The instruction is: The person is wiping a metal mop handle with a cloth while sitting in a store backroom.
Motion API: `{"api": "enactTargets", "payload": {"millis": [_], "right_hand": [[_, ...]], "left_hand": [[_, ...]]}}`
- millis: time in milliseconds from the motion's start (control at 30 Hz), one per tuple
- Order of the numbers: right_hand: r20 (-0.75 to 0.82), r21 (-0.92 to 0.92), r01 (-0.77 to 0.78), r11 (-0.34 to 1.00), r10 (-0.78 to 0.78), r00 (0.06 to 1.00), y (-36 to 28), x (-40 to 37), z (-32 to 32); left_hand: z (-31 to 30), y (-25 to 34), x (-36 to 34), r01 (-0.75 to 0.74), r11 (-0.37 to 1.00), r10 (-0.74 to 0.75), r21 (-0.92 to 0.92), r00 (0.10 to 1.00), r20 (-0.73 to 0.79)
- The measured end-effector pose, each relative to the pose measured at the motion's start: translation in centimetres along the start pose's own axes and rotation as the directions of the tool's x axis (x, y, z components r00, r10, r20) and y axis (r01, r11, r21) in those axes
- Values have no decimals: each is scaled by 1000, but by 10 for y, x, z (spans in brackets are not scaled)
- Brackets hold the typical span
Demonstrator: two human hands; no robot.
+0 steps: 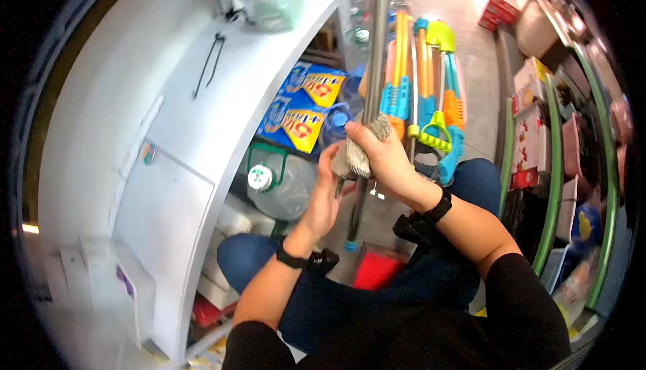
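A long grey metal pole (375,67) runs from the top of the view down between my knees, ending in a blue tip. Around its middle is a greyish ribbed cloth (352,160). My right hand (387,161) is closed on the cloth from the right, thumb on top. From the left, my left hand (325,198) presses the cloth with its fingers; part of them is hidden behind cloth and pole. Just beyond my right hand lie colourful toy water shooters (398,94) and a toy with a lime-green handle (436,134).
To the left curves a white counter (182,121) with a black wire hook (210,66) on it. Blue-and-yellow packs (291,122) and a large clear bottle (286,188) sit beneath. Green-edged shelves (553,168) hold goods on the right. A red object (378,269) is between my legs.
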State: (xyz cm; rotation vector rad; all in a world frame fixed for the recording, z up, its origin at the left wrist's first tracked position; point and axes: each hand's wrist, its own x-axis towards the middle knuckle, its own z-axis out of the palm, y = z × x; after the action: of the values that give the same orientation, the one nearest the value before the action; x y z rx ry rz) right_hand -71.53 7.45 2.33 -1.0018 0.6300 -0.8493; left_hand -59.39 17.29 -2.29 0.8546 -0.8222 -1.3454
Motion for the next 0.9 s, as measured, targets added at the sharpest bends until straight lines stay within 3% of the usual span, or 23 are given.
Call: {"api": "enactTargets", "payload": {"millis": [100,133,233,267,400,633,767,833,900], "right_hand": [[-143,241,81,967,-47,989,-21,4,-8],[-134,261,92,961,-58,989,-18,7,-15],[-158,311,124,942,-77,984,-22,10,-16],[-168,328,125,936,-72,983,-25,11,-18],[-252,301,128,945,-51,966,-28,23,-35],[-378,298,274,915,-150,913,-52,42,-80],[-423,246,408,879,-281,861,-77,39,-103],[-449,306,361,881,-201,871,-78,47,-126],[-433,274,391,878,-250,866,-74,46,-129]], "left_hand": [[5,-18,-9,14,949,-36,314,997,66],[16,-14,-8,-6,899,10,438,1000,-8],[15,-17,-5,159,803,-154,574,986,-57],[14,-26,-4,68,802,-29,594,997,-74],[32,-13,2,20,749,19,662,998,-51],[20,-23,-12,132,737,-152,663,988,-28],[5,-39,-38,67,669,-109,740,994,8],[-16,-63,-52,66,648,-124,759,992,20],[-20,-74,-61,61,650,-108,757,994,13]]}}
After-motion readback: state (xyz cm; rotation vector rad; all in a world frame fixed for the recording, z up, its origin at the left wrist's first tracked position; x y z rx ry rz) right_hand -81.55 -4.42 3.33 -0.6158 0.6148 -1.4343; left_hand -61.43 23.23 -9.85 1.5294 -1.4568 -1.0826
